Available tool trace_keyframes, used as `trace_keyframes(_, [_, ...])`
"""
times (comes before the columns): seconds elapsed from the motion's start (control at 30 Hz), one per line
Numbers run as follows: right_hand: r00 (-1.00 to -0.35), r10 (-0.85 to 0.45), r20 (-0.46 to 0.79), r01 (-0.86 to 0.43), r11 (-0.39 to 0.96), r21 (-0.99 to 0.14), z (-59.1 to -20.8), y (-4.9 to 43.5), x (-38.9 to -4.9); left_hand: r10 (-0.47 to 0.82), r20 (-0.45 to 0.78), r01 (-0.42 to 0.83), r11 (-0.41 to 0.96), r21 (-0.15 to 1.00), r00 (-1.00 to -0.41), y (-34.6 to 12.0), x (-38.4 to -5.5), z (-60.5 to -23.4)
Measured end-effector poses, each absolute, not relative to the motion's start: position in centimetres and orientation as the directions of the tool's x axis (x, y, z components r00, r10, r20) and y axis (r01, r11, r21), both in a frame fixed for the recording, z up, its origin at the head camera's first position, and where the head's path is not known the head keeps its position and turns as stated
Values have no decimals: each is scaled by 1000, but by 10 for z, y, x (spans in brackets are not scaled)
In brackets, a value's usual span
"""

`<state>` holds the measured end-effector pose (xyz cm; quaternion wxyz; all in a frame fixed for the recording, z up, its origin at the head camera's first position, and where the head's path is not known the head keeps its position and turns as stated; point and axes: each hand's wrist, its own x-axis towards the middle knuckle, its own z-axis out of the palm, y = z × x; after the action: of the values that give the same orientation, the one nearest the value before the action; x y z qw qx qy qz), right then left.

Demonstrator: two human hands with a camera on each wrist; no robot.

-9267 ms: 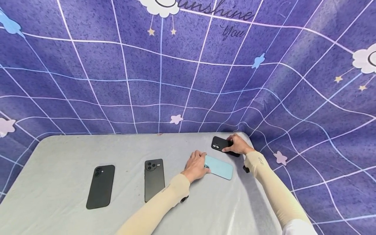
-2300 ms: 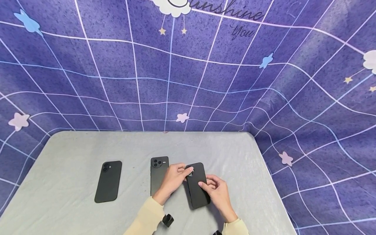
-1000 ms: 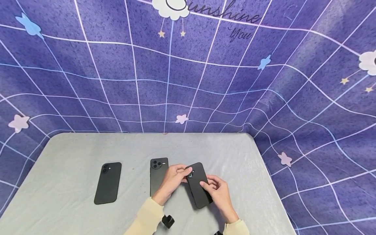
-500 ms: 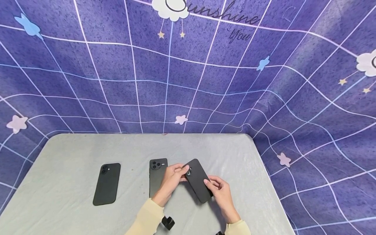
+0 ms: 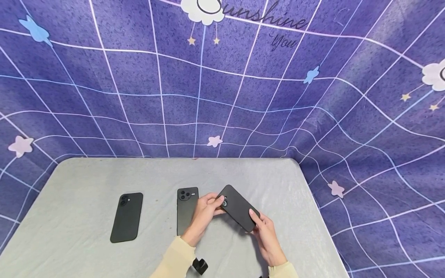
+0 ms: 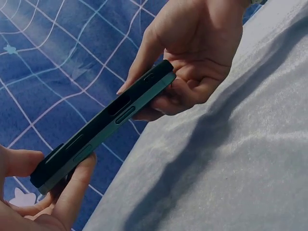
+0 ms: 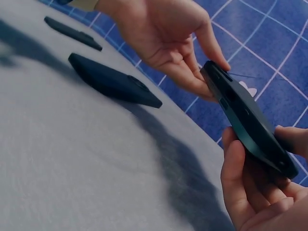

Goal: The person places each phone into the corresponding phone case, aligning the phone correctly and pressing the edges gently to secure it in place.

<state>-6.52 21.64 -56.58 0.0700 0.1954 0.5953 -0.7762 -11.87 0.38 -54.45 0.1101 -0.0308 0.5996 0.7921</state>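
Both hands hold a teal phone (image 6: 103, 134) with a black phone case (image 5: 240, 206) over its back, raised above the table. In the head view the case is tilted, camera end at upper left, and a camera ring shows through its cutout. My left hand (image 5: 205, 212) pinches the camera end, thumb on the case and fingers underneath. My right hand (image 5: 265, 235) grips the opposite end, thumb on the case's back. In the left wrist view a teal side strip with buttons shows outside the case's edge.
A dark grey phone (image 5: 187, 210) lies back up beside my left hand, partly covered by it. Farther left lies a black phone (image 5: 126, 218), also back up. Purple grid-patterned cloth (image 5: 174, 96) hangs behind and to the right of the grey-covered table (image 5: 87, 181).
Earlier, the left hand was on the teal phone and the right on the case, apart; now they are together. Over the last second their lower end swung right and up with the right hand.
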Motion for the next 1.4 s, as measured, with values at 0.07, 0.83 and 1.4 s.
trace_keyframes(0.07, [-916,118,-383,331,-314,-890,-567,216,-65,138,-180,-211,-266,941,-974,5,-118,-545])
trace_keyframes(0.83, [-936,122,-331,288,-282,-915,-568,232,-76,292,-154,-234,-262,936,-944,9,-99,-547])
trace_keyframes(1.4, [-966,42,-256,247,-154,-957,-565,240,-83,130,-112,-75,259,963,-985,15,-105,-544])
